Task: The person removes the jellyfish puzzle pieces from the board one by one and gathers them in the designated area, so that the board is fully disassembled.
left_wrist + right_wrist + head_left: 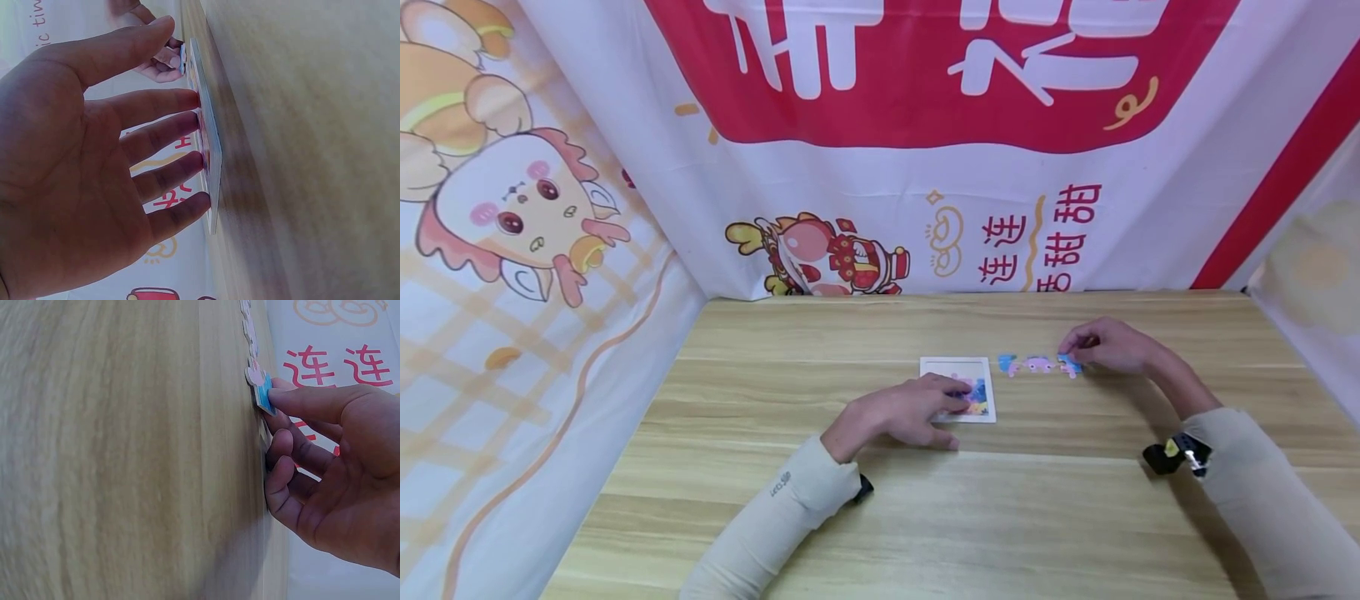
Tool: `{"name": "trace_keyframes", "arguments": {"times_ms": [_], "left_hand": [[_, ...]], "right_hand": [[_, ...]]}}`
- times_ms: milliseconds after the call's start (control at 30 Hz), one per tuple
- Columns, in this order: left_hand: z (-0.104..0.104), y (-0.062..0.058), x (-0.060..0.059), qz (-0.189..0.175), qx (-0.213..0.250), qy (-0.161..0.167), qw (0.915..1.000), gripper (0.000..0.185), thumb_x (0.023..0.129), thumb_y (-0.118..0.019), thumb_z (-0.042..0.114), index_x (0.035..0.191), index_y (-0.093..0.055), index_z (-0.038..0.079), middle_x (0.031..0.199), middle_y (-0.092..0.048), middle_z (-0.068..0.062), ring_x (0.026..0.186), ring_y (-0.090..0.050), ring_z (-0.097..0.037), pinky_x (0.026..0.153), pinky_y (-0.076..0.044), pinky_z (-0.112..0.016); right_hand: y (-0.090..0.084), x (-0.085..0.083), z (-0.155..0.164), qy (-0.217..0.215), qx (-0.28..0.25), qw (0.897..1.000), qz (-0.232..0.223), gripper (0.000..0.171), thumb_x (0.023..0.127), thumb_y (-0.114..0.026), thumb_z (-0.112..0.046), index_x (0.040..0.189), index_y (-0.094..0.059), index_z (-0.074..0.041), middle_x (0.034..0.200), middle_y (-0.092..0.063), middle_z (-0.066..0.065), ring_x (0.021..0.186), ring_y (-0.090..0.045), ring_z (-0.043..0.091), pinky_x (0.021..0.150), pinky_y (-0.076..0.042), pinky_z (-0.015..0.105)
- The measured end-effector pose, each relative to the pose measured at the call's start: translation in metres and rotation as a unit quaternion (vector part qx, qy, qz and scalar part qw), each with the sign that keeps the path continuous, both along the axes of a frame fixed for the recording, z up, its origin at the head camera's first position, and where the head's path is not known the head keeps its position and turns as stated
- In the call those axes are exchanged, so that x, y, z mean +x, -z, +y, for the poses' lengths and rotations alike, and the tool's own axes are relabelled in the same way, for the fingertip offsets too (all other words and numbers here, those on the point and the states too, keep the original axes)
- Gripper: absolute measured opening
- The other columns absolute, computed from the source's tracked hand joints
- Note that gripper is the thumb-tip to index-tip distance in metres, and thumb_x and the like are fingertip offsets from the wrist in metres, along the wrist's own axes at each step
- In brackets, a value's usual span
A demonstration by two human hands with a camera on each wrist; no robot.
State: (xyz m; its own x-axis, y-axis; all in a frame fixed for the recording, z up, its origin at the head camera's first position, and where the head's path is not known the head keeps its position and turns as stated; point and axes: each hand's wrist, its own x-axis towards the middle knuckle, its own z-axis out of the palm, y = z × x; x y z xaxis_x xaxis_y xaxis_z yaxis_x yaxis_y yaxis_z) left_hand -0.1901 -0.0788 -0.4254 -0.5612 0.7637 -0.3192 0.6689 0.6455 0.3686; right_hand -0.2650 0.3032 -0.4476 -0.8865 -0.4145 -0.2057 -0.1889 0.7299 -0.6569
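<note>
A white-framed jigsaw puzzle tray (936, 362) with a colourful picture inside lies flat on the wooden table. Over it my left hand (921, 408) spreads, and its fingertips rest on the picture; in the left wrist view the thumb stands away from the tray. To the right of the tray, my right hand (1108, 343) pinches a blue and pink puzzle piece (265, 394) between thumb and forefinger, its other fingers curled near the tabletop. A pink puzzle piece (1040, 365) and a blue and pink puzzle piece (1006, 363) lie in a row between this hand and the tray.
The wooden table (1000, 517) reaches back to a printed white and red cloth (865, 175) hanging behind it. Another patterned cloth (550, 350) hangs along the left side. Each wrist wears a dark strap-on device (1180, 455).
</note>
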Motion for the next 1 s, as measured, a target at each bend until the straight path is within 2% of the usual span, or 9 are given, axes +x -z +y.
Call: {"name": "trace_keyframes", "arguments": {"times_ms": [267, 567, 733, 1000], "left_hand": [[-0.001, 0.000, -0.001, -0.006, 0.002, -0.003, 1.0000, 0.066, 0.103, -0.072, 0.042, 0.161, -0.051, 0.017, 0.177, -0.032, 0.004, 0.166, -0.026, -0.021, 0.137, -0.025, -0.043], [-0.002, -0.001, 0.000, -0.013, 0.007, -0.006, 0.9999, 0.068, 0.103, -0.071, 0.043, 0.162, -0.050, 0.017, 0.177, -0.031, 0.004, 0.166, -0.025, -0.020, 0.137, -0.025, -0.043], [-0.002, -0.001, 0.000, -0.009, 0.000, -0.002, 1.0000, 0.068, 0.103, -0.071, 0.043, 0.162, -0.049, 0.017, 0.178, -0.030, 0.004, 0.167, -0.024, -0.020, 0.137, -0.024, -0.043], [-0.003, 0.000, 0.002, 0.006, -0.007, 0.014, 0.9999, 0.068, 0.105, -0.069, 0.043, 0.163, -0.047, 0.016, 0.180, -0.026, 0.003, 0.168, -0.020, -0.021, 0.138, -0.021, -0.041]], "right_hand": [[0.001, -0.001, -0.002, 0.000, 0.003, 1.000, 0.005, 0.019, 0.105, -0.065, -0.010, 0.118, -0.078, -0.006, 0.118, -0.076, 0.012, 0.103, -0.059, 0.023, 0.082, -0.047, 0.029], [-0.005, 0.003, -0.006, 0.011, 0.007, 1.000, -0.007, 0.020, 0.106, -0.064, -0.012, 0.119, -0.078, -0.007, 0.122, -0.074, 0.013, 0.106, -0.059, 0.025, 0.085, -0.047, 0.030], [-0.008, 0.006, -0.019, 0.020, 0.011, 1.000, 0.014, 0.021, 0.105, -0.066, -0.015, 0.122, -0.077, -0.009, 0.120, -0.075, 0.010, 0.107, -0.062, 0.025, 0.087, -0.050, 0.031], [-0.016, 0.007, -0.046, 0.008, -0.006, 0.999, 0.044, 0.024, 0.105, -0.066, -0.014, 0.124, -0.076, -0.005, 0.118, -0.076, 0.012, 0.104, -0.066, 0.024, 0.087, -0.053, 0.031]]}}
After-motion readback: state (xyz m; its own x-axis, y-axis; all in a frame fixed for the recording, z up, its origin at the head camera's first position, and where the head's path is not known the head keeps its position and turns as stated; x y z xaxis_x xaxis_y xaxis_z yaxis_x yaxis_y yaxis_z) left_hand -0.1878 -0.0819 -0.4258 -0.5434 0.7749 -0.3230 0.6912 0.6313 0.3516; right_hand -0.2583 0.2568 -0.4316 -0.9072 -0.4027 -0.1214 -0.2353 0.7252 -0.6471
